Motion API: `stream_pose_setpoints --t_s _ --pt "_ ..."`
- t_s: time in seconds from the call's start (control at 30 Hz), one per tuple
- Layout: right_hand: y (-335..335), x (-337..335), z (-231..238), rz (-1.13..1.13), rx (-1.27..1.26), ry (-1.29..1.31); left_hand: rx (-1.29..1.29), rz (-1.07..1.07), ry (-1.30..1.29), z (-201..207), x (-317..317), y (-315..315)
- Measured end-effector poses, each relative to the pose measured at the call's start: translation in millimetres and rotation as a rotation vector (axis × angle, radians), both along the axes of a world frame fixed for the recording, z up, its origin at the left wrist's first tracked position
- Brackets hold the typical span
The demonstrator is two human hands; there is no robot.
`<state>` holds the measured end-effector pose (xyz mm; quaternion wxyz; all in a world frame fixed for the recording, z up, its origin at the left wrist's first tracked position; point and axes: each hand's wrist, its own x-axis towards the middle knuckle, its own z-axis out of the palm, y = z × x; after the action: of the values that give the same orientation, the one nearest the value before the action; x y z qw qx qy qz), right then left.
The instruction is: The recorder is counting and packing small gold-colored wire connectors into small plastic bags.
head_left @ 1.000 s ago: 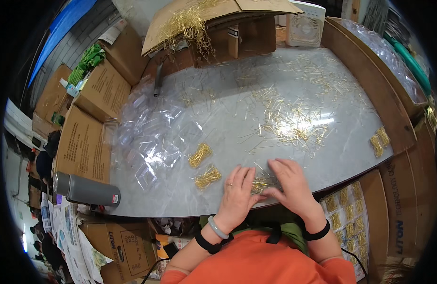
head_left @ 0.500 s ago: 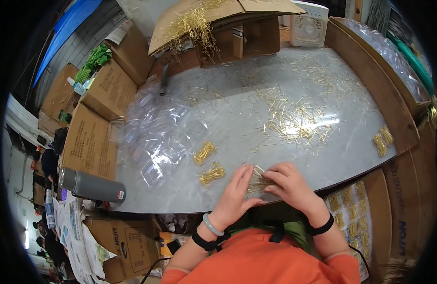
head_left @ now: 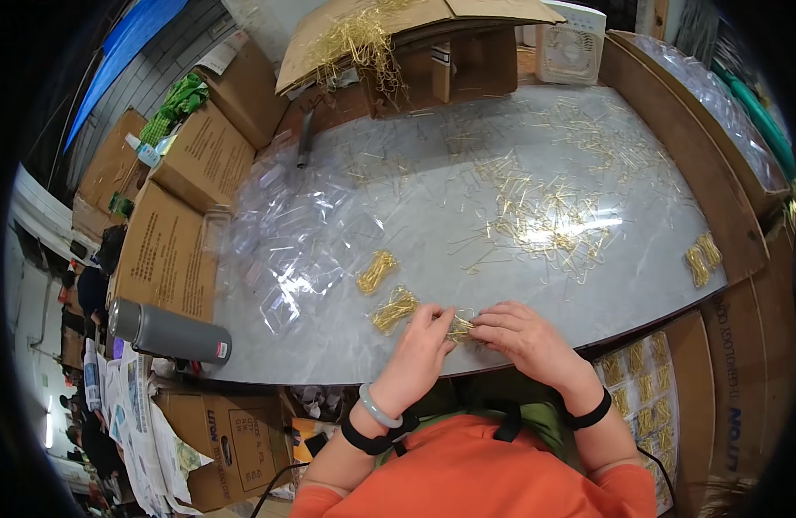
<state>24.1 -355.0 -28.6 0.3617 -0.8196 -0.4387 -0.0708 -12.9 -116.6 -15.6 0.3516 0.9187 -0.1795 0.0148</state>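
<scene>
Near the front edge of the table, a small bunch of gold wire hooks is between my two hands. My left hand is closed on its left side, thumb and fingers pinching it. From the right, my right hand presses its bent fingers against the other end; the fingertips partly hide the hooks. Just left of my left hand lies a neat gold hook bundle, with a second bundle behind it. A loose spread of gold hooks lies beyond my right hand.
Clear plastic boxes pile up on the table's left, beside a grey bottle. More bundles lie at the right edge. A cardboard box and a white fan stand at the back. Filled trays sit below, right.
My left hand has moved slightly left, and its fingers have closed in on the hooks. My right hand's fingers now lie straighter along the bunch. The view has shifted a little.
</scene>
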Motion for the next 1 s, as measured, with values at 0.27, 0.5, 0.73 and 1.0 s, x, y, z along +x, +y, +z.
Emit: stream_pose_setpoints --t_s 0.27,0.5,0.73,1.0 --pt "2 -8 6 -0.131 0.061 -0.039 0.097 -0.024 -0.112 7 -6 -14" --pt "5 -12 6 -0.234 0.043 0.025 -0.02 0.069 -0.147 -17 -7 -27" --pt "15 -34 0 -0.442 0.04 0.056 -0.047 -0.017 -0.163 -21 -7 -31" --pt "8 -13 15 -0.15 0.114 0.225 -0.21 -0.055 -0.055 -30 -7 -22"
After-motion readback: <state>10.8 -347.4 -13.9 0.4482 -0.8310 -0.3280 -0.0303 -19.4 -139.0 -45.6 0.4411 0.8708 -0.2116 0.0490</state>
